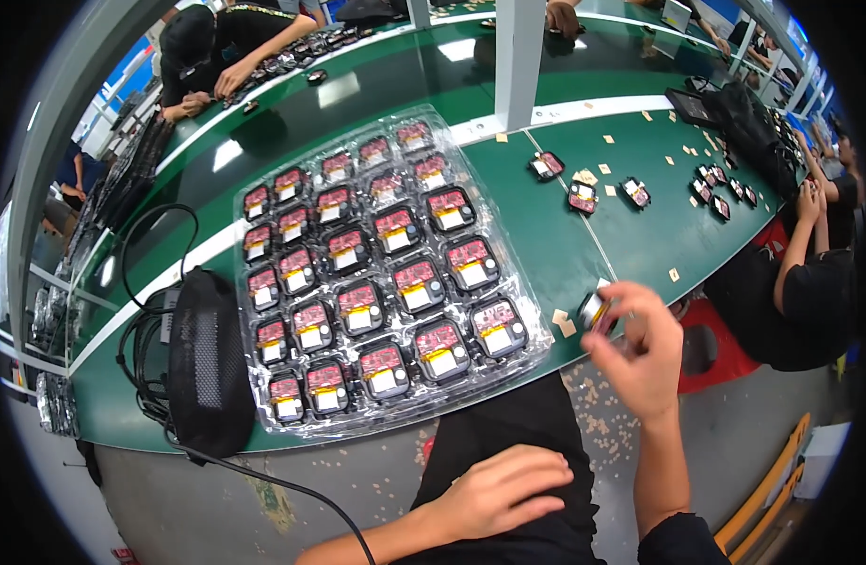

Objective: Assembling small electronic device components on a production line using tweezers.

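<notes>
My right hand [640, 348] is closed around the edge of a small black-cased electronic module [595, 313] at the table's near edge, right of the tray. Fingers hide part of that module. On my black-clothed lap lies my left hand [508, 490], fingers stretched out and holding nothing. A clear plastic tray [532, 325] left of my right hand carries rows of similar black-rimmed modules, with red circuit boards, white labels and yellow tape showing. Beyond my right hand, loose modules [582, 197] lie on the green table [508, 226].
Small tan paper pieces [565, 325] lie scattered on the table and floor. A black mesh pouch [207, 367] and coiled black cable [145, 367] sit left of the tray. A white post [515, 66] rises behind it. Other people work across the table and at the right.
</notes>
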The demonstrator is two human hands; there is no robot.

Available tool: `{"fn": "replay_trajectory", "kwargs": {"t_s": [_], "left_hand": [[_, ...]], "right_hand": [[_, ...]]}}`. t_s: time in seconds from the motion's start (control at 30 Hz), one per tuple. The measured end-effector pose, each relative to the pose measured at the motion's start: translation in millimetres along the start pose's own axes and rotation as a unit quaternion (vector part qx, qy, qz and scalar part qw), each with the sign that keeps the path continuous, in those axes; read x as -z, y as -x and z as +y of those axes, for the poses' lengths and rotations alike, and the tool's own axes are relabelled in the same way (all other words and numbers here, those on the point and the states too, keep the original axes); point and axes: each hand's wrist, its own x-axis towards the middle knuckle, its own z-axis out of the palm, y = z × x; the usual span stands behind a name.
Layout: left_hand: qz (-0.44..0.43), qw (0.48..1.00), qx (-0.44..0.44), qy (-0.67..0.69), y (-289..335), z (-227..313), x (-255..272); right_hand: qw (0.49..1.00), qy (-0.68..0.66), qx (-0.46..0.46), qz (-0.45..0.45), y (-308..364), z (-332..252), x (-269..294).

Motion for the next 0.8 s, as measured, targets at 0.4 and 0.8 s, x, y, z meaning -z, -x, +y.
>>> {"fn": "replay_trajectory", "kwargs": {"t_s": [0.4, 0.8], "left_hand": [[0.263, 0.873, 0.207, 0.355, 34.1, -10.2, -21.0], [0.309, 0.841, 0.152, 0.417, 43.1, -20.5, -15.0]], "right_hand": [[0.963, -0.192, 0.010, -0.189, 87.6, -20.6, -25.3], [0.980, 0.089, 0.102, -0.146, 90.2, -23.1, -28.8]]}}
